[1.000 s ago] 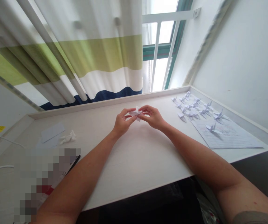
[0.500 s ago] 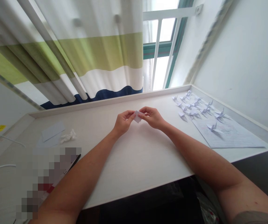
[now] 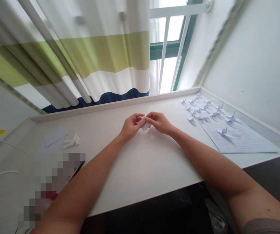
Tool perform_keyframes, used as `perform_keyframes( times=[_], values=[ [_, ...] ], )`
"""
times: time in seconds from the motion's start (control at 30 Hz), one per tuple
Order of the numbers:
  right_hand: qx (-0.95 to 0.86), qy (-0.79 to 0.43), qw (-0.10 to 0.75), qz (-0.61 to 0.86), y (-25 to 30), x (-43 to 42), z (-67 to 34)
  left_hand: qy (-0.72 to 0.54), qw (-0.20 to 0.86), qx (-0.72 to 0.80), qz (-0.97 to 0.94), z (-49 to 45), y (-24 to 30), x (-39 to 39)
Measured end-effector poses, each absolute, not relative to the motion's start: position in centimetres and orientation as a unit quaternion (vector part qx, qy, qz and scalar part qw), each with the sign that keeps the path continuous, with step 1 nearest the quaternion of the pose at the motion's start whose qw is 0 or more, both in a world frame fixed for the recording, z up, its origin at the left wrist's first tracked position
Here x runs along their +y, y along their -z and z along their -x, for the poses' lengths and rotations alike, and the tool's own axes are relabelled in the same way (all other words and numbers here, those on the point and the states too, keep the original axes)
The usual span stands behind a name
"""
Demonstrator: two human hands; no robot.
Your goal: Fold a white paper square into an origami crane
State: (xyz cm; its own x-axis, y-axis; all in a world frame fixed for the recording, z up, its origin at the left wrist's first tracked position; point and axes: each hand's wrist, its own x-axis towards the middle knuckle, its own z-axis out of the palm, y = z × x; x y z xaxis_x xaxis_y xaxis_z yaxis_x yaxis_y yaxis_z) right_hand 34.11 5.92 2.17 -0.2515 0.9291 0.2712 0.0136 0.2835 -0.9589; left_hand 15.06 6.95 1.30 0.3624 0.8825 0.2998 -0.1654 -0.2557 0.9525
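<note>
Between my two hands, just above the middle of the white desk, is a small piece of folded white paper. My left hand pinches its left side between thumb and fingers. On the other side my right hand grips the upper right edge, its thumb lying across the front. The fingers partly cover the paper, so its exact folds cannot be made out. Several white folded paper cranes stand in a group at the far right, and one more crane rests on written sheets.
Lined, written paper sheets lie at the right. Flat white papers and a crumpled tissue are on the left, near a blurred-out item and white cables. A raised rim borders the desk below the curtain.
The folded paper has tilted between my fingers, and my left hand has shifted slightly right along it. Both hands keep their grip.
</note>
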Motion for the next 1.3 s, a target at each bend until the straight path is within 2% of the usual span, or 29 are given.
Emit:
perform_keyframes(
  times=[0.17, 0.37, 0.57, 0.83, 1.03, 1.3],
  values=[
    [-0.622, -0.486, 0.489, 0.37, -1.7, 6.1, -34.1, -0.484, 0.572, 0.296, -0.593, -15.2, -1.5, 6.7],
    [-0.575, -0.447, 0.559, 0.397, -1.8, 6.9, -34.4, -0.455, 0.659, 0.311, -0.511, -14.9, -1.7, 7.0],
    [-0.568, -0.429, 0.57, 0.41, -1.8, 7.0, -34.4, -0.418, 0.675, 0.303, -0.527, -15.1, -1.5, 6.6],
    [-0.555, -0.431, 0.581, 0.41, -1.6, 6.9, -33.8, -0.507, 0.594, 0.331, -0.53, -15.7, -1.2, 6.6],
    [-0.52, -0.417, 0.624, 0.407, -1.8, 6.7, -33.4, -0.498, 0.556, 0.339, -0.573, -16.1, -1.3, 6.1],
    [-0.484, -0.446, 0.641, 0.396, -2.0, 6.4, -33.1, -0.554, 0.477, 0.34, -0.591, -16.2, -0.9, 6.6]
  ],
)
